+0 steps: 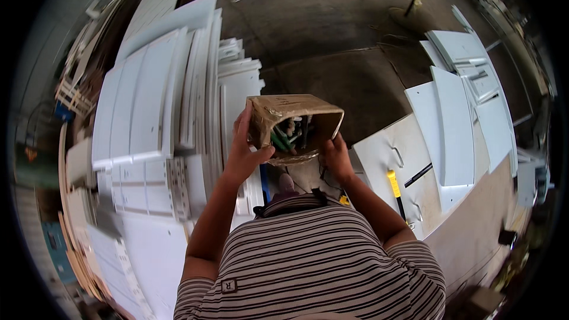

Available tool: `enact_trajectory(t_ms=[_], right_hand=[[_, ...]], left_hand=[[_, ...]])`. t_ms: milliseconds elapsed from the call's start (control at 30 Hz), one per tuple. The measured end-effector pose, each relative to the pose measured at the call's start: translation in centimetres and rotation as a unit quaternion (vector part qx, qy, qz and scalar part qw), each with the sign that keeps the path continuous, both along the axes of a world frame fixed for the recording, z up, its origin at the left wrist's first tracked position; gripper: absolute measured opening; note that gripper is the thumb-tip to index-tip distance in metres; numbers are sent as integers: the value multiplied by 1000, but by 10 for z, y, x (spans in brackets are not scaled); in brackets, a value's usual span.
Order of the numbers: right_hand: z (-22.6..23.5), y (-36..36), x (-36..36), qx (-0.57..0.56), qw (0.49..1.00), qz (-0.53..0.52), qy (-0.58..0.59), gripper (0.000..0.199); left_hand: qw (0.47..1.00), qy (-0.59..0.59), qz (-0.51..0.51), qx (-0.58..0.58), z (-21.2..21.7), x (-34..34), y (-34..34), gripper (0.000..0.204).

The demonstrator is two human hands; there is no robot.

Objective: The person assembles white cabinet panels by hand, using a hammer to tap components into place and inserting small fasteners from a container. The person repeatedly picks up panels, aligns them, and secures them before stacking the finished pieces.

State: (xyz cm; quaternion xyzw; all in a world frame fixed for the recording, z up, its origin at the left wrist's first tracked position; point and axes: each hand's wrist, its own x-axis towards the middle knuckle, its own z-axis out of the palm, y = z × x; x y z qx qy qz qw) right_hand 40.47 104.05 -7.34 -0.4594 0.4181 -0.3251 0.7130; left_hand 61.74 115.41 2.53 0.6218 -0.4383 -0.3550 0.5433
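Note:
Between my hands, in front of my body, is a brown cardboard box [290, 104] with tape on it, tilted so that its open side faces me. Inside lie small mixed items [290, 133], some green and some pale; their kind is too dark to make out. My left hand [243, 148] grips the box's left side, thumb at the lower front edge. At the lower right corner, my right hand [338, 157] holds the box with its fingers partly hidden.
Stacks of white panels [139, 98] stand on the left. At right, a board [385, 142] bears a yellow-handled tool [393, 184], a black bar [418, 175] and metal handles [398, 157]. More white panels [453, 130] lie beyond it. Dark floor [320, 29] stretches ahead.

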Motion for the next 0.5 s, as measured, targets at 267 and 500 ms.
enact_trajectory(t_ms=[267,500], right_hand=[[-39,-86,72,83,996,-14,2,25],[-61,-203,94,55,994,-89,-36,36]], left_hand=[[992,-18,-68,105,-20,93,-133,102],[987,-12,-134,90,-21,114,-268,101]])
